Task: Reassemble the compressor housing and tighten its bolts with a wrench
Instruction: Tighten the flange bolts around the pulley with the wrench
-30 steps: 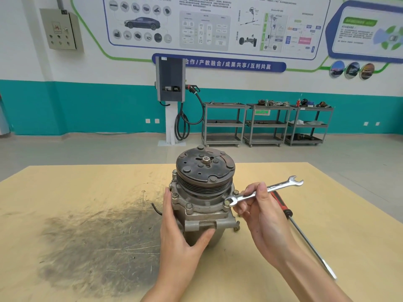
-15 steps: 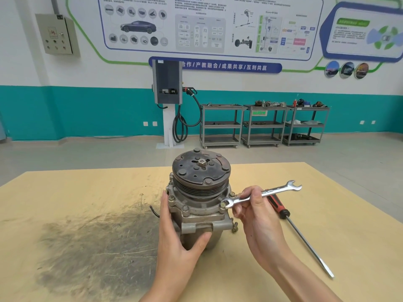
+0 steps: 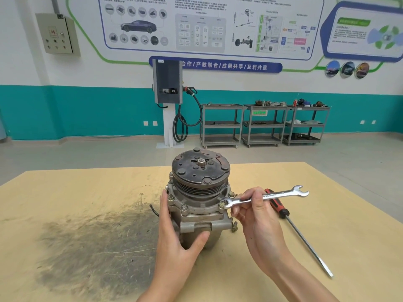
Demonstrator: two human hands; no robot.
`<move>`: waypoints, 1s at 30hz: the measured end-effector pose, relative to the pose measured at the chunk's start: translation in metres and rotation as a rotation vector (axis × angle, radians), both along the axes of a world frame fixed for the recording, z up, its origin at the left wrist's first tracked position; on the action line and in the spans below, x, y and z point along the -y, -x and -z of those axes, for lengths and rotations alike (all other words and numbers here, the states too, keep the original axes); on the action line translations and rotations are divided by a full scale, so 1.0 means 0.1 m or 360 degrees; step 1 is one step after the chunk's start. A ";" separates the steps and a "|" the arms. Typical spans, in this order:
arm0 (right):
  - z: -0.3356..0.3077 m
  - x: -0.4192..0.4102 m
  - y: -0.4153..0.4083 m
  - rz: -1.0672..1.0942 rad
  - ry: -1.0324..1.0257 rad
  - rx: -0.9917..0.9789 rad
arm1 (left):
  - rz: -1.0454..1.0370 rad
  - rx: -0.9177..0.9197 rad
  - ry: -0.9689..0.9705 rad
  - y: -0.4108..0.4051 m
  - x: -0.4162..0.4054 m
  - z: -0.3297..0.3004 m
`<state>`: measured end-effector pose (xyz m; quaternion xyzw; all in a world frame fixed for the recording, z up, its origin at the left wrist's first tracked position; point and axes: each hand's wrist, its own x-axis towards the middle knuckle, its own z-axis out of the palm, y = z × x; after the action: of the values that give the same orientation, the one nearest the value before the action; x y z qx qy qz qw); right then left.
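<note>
Both hands are at the compressor [image 3: 199,201], which stands upright near the middle of the counter [image 3: 87,192] with its dark pulley disc on top. The left hand [image 3: 176,240] wraps the housing from the left side, thumb pressed on the lower front, fingers behind it. The right hand [image 3: 257,216] pinches the shaft of the wrench [image 3: 265,196] between thumb and fingers; one open end of the wrench sits on a bolt [image 3: 222,204] at the right edge of the flange. A red-handled screwdriver [image 3: 298,232] lies on the counter just behind the right hand. A dark smudge [image 3: 91,247] covers the counter on the left.
</note>
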<state>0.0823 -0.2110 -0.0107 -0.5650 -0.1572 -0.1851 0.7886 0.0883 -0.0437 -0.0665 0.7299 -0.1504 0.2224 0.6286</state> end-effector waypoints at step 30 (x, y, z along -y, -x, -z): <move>0.20 0.47 -0.17 0.1008 0.2970 -0.0982 | 0.0010 0.0007 0.0097 0.04 0.00 0.00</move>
<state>0.0995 -0.2581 -0.0311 -0.9904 0.1270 -0.0357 -0.0426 0.0845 -0.0441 -0.0662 0.7095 -0.1473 0.2265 0.6508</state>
